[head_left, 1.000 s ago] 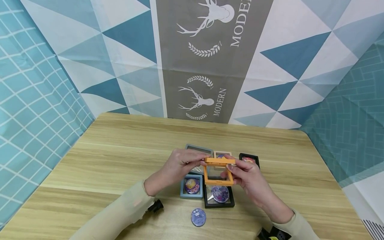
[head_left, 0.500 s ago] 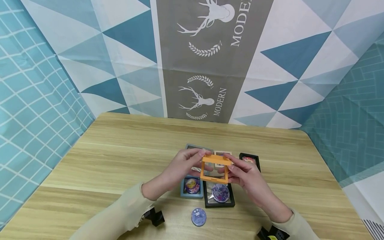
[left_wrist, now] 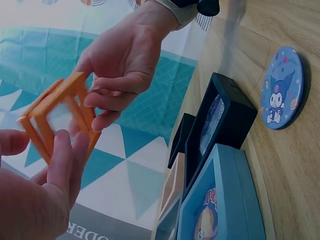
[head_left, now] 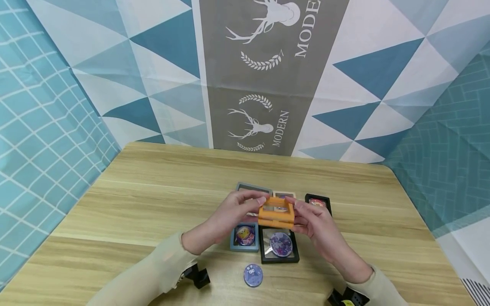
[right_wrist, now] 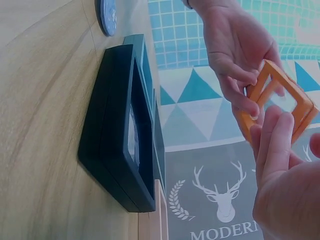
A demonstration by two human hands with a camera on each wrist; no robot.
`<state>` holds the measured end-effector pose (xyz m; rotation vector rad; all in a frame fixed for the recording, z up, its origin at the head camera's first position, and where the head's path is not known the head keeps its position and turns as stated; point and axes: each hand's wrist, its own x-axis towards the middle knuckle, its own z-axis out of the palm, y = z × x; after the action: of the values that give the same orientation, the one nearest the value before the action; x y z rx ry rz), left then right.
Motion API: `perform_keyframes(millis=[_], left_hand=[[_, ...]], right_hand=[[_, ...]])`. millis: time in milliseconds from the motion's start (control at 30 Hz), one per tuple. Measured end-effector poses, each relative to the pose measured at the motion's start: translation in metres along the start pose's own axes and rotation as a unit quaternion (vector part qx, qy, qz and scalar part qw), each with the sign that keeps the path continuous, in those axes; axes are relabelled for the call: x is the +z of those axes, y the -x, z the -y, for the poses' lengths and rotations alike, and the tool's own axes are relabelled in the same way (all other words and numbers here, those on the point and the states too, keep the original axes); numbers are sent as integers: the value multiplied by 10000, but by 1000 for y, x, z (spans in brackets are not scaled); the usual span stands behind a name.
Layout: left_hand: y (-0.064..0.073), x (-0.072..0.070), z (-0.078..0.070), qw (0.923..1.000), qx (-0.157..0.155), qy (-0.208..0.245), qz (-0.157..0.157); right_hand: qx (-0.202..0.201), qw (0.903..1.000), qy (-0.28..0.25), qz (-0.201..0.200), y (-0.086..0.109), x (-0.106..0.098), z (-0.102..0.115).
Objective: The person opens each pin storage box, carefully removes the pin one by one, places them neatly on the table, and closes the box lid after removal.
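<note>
Both hands hold a small orange display frame (head_left: pixel 276 223) above the table, its two hinged halves folded nearly together and its clear windows showing. My left hand (head_left: pixel 237 208) grips the left side, thumb on top. At the right side, my right hand (head_left: pixel 317 222) pinches the edge between thumb and fingers. In the left wrist view a narrow gap shows between the halves of the orange frame (left_wrist: pixel 46 122). Below the hands lie a black frame (head_left: pixel 281 260) with a purple badge and a blue frame (head_left: pixel 232 238) with a round badge. A loose purple-blue badge (head_left: pixel 253 275) lies nearer the person.
Behind the hands, partly hidden, are a grey-blue frame (head_left: pixel 254 187) and a cream frame (head_left: pixel 284 194). Another black frame (head_left: pixel 329 204) with a red badge lies to the right. The wooden table (head_left: pixel 153 191) ends at a patterned cloth wall (head_left: pixel 172 106).
The orange frame has tilted, and its halves have swung from wide apart to nearly together. My left thumb has shifted onto its top; the loose badge stays put.
</note>
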<state>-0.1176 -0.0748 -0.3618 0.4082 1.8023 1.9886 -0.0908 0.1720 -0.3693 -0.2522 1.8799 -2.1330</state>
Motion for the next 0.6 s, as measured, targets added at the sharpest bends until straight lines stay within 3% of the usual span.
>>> perform_keyframes(millis=[233, 533, 600], left_hand=[[-2, 0, 3, 9999, 114, -34, -46], [-2, -1, 3, 9997, 178, 131, 132], [-2, -1, 3, 9998, 142, 114, 120]], right_hand=[[311, 9983, 312, -391, -2, 3, 2], [344, 9977, 450, -370, -2, 3, 3], [295, 9966, 700, -309, -2, 2, 4]])
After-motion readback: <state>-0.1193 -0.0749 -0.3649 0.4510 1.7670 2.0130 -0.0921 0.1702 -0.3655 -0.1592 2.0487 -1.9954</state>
